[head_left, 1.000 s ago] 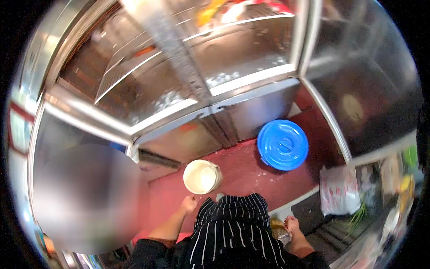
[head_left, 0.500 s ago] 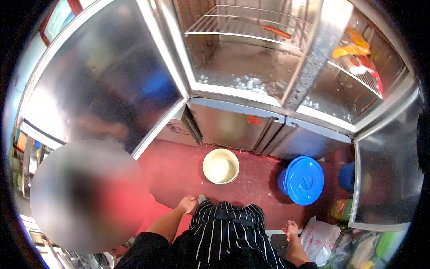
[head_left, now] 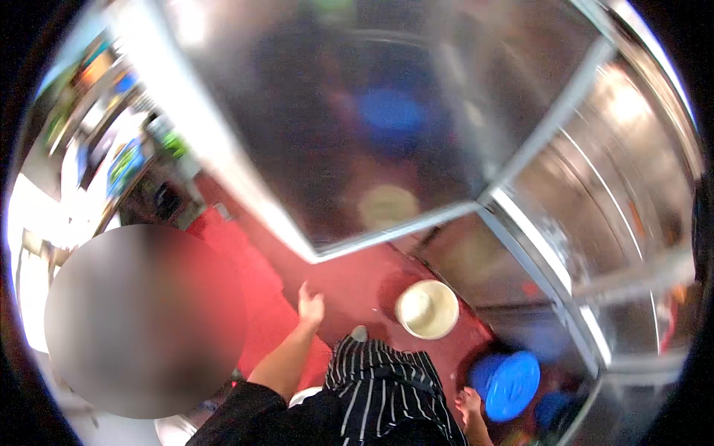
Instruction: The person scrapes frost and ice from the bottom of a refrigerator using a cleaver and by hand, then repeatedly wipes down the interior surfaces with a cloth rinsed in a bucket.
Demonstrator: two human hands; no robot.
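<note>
My left hand (head_left: 311,306) is raised over the red floor with nothing in it, thumb and fingers apart. It is below the lower corner of the open metal fridge door (head_left: 372,149), not touching it. Low on the right, my right hand (head_left: 468,403) hangs empty beside a blue lidded bucket (head_left: 512,386), its fingers loosely bent and apart. Between and ahead of both hands, a cream bucket (head_left: 428,309) stands on the floor. Motion smears parts of the view.
The steel fridge (head_left: 617,171) with wire shelves stands open at the right. Red matting (head_left: 260,297) covers the floor at left. Shelves with goods (head_left: 111,149) are at far left. A round blurred patch (head_left: 145,320) hides the lower left.
My view has swung left, so the door now fills the upper middle and the fridge and buckets lie further right. My left hand has reached forward, its fingers spreading.
</note>
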